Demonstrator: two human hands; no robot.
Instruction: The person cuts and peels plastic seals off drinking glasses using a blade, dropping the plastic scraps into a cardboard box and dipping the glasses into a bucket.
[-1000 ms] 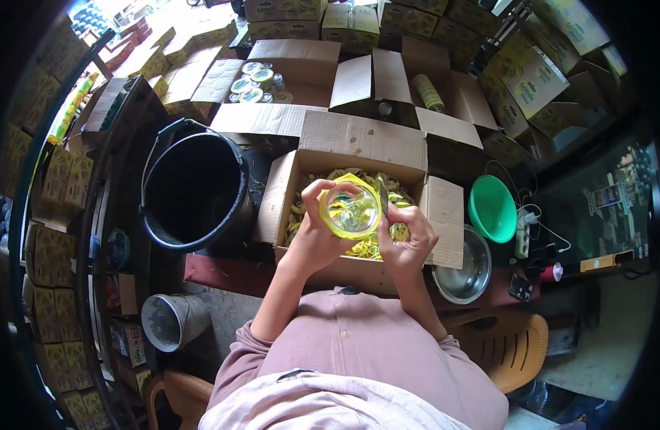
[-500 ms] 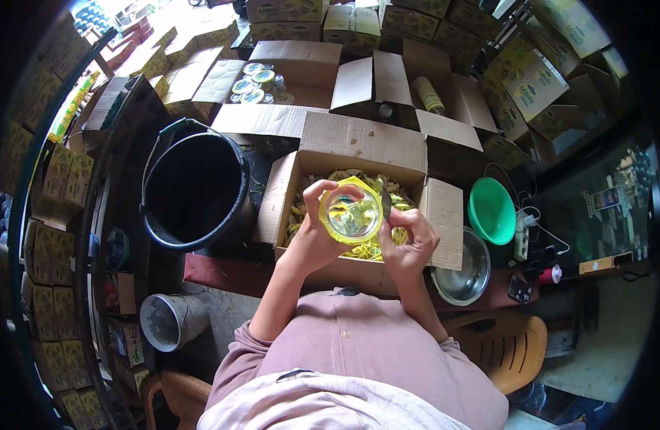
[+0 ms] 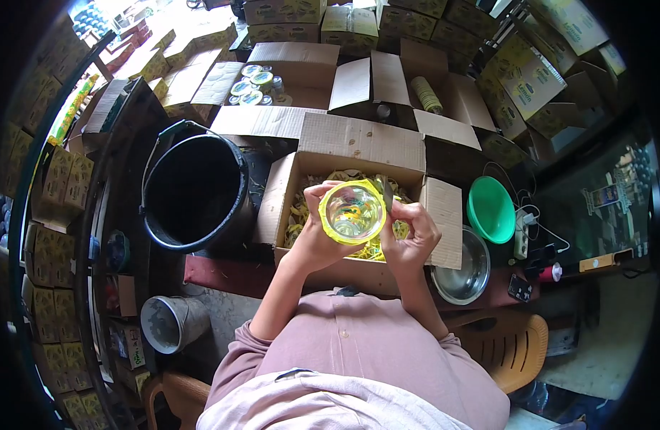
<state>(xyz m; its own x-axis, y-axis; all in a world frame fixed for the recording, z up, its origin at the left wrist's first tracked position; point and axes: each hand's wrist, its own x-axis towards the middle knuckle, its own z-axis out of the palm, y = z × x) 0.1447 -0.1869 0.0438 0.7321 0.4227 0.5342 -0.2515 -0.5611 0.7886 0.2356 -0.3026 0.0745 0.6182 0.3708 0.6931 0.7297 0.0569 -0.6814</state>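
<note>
My left hand [image 3: 315,233] is wrapped round a clear plastic cup [image 3: 353,213] with a yellow rim, its round face turned up toward me. Pinched in my right hand [image 3: 413,235] is a small dark knife [image 3: 387,192], its blade upright against the cup's right edge. Both hands are above an open cardboard box [image 3: 362,136]. Inside that box lies a heap of yellow strips and scraps [image 3: 297,208], partly hidden by the cup and hands. What the cup contains is not clear.
A black bucket [image 3: 150,193] stands left of the box. To the right are a green bowl [image 3: 492,209] and a metal bowl [image 3: 462,269]. Behind, one open carton holds several lidded cups [image 3: 252,84], another a stack of cups [image 3: 426,95]. A grey bucket [image 3: 173,324] is on the floor.
The cup has shifted slightly right and tilted a little. My left fingers have moved off its upper face to the rim and side. The knife stays by the right edge.
</note>
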